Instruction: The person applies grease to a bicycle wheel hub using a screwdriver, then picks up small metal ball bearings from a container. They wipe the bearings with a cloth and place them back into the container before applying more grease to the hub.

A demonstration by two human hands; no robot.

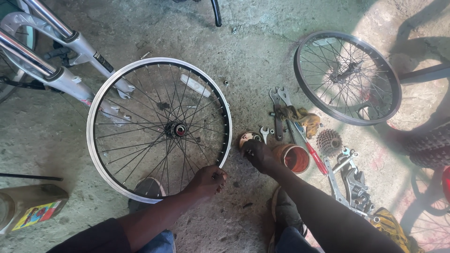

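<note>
A silver-rimmed spoked bicycle wheel lies flat on the concrete floor, with its black hub at the centre. My left hand grips the wheel's rim at its lower right edge. My right hand reaches down onto a small round tin on the floor just right of the wheel, its fingers covering most of the tin. Whether it holds anything is hidden.
A bicycle fork lies at upper left. A second black wheel lies at upper right. Spanners, a rag, a red-handled screwdriver, a cog cassette, an orange cup and an adjustable wrench lie at right. An oil bottle is at lower left.
</note>
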